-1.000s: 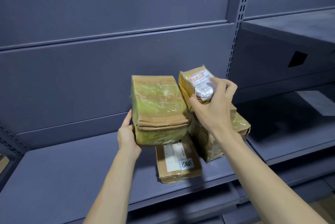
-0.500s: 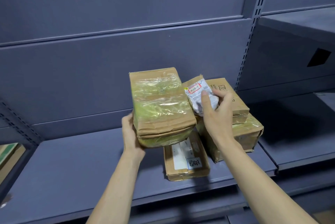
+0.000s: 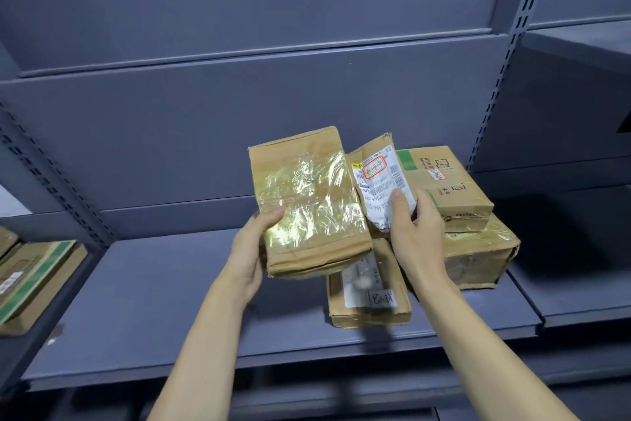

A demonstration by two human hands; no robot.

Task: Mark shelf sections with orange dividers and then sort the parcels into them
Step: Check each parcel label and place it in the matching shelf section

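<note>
Grey metal shelf (image 3: 143,291), one bay. Left hand (image 3: 254,250): closed round the lower left edge of a tape-wrapped brown parcel (image 3: 307,198), held raised above the shelf. Right hand (image 3: 418,233): fingers and thumb clasping a small labelled parcel (image 3: 379,178), tilted, just beside the first. Flat parcel (image 3: 368,291) lies on the shelf below both. Stack of two parcels (image 3: 467,216) at right, on the shelf. More cartons (image 3: 30,280) in the neighbouring bay, far left.
</note>
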